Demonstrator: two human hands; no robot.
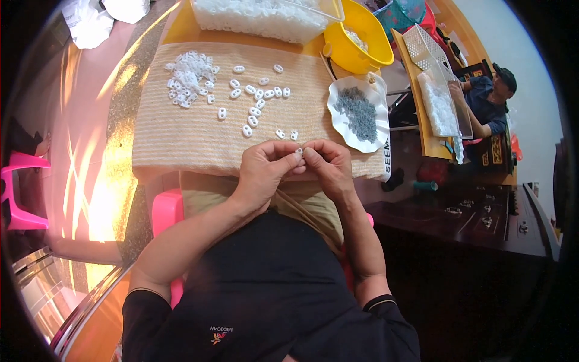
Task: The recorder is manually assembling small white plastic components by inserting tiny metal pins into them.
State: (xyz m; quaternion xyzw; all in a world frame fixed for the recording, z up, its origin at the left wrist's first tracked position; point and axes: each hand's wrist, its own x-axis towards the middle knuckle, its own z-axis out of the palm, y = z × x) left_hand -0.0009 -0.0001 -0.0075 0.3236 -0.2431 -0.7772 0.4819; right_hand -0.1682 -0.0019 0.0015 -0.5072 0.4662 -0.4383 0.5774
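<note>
At the near edge of the cloth-covered table, my left hand [262, 168] pinches a small white plastic piece [299, 151] between thumb and fingertips. Close against it, my right hand [332, 166] is closed too, its thumb and fingertip pressed at the same piece. Just beyond my fingers lie two small white pieces [280, 134]. Several white oval pieces with two dark holes [253, 121] are scattered farther up the cloth. To the right, a white wavy-edged plate [382, 96] holds a heap of tiny grey parts [359, 114]; their shape is too small to tell.
A pile of translucent white pieces [188, 78] lies at the far left of the striped cloth [166, 139]. A clear bin [329, 9] of white pieces and a yellow basin [380, 42] stand behind. At right, another person [488, 102] sits at a table. A pink stool [27, 193] stands left.
</note>
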